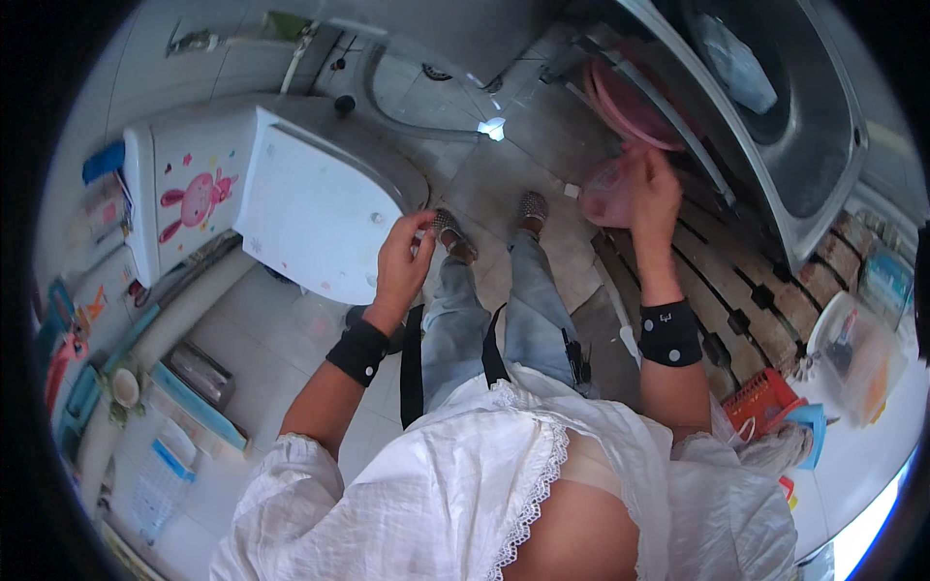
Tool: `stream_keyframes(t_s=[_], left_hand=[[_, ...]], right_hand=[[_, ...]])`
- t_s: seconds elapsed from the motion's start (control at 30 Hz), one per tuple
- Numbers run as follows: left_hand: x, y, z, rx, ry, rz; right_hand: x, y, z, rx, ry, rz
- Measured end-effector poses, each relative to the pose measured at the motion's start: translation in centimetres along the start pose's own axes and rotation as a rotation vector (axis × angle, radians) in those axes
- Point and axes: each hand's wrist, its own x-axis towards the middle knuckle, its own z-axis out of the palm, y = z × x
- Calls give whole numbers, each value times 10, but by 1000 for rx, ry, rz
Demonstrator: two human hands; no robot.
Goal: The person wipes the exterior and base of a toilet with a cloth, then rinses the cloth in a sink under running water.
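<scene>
My left hand (404, 254) is in the air near the edge of a white lid (320, 210) with small stickers, its fingers loosely bent; nothing shows in it. On the right, my right hand (656, 192) has its fingers closed at the top of a pink translucent plastic bag or container (607, 192), whose exact kind I cannot tell. Pink basins (628, 102) are just beyond that hand. Both wrists wear black bands. Between the hands are my two feet in patterned shoes on the tiled floor (501, 167).
A metal sink (817, 138) and a slatted wooden surface (719, 290) are at the right. A white tank (196, 189) with a pink rabbit sticker stands at the left. A grey hose (436, 133) crosses the floor. A red basket (759, 403) and plastic containers lie lower right.
</scene>
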Motion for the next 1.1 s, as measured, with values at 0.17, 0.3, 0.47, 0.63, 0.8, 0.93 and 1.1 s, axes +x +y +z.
stream_keyframes(t_s=[0.17, 0.3, 0.47, 0.63, 0.8, 0.93, 1.1], left_hand=[[-37, -67, -18, 128, 91, -79], [-48, -69, -30, -56, 182, -176], [-55, -84, -52, -103, 285, -165], [-55, -123, -76, 73, 410, -35], [-39, -174, -98, 128, 488, -113], [-17, -226, -117, 330, 506, -82], [28, -276, -126, 546, 574, -53]], right_hand=[[-34, 53, 38, 11, -248, 141], [-46, 86, 32, -35, -240, 189], [-58, 68, 25, -217, -302, 40], [-74, 37, 51, -177, -462, 124], [-72, 55, 111, -234, -576, 145], [-61, 61, 180, -407, -652, -77], [-28, 116, 269, -654, -726, -195]])
